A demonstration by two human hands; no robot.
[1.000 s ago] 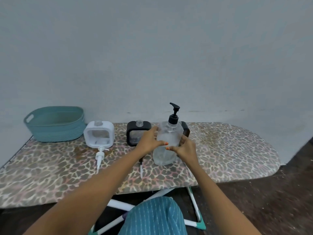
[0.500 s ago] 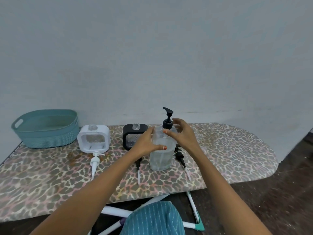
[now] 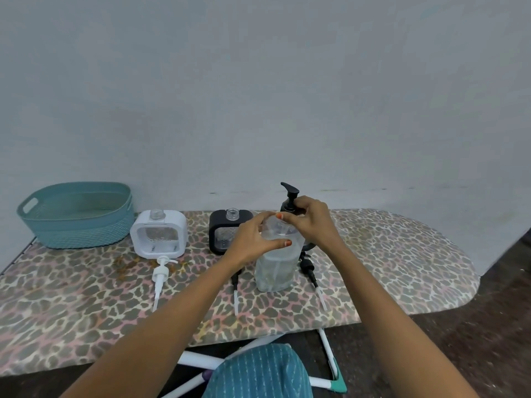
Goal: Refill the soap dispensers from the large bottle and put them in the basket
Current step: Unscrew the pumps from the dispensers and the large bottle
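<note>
Item: large bottle, upright at 12 o'clock before me; left hand grips its shoulder, right hand pinches the pump collar. The basket sits at 10 o'clock. Risk, I judge: a stiff collar could twist the bottle over, spilling soap.
</note>
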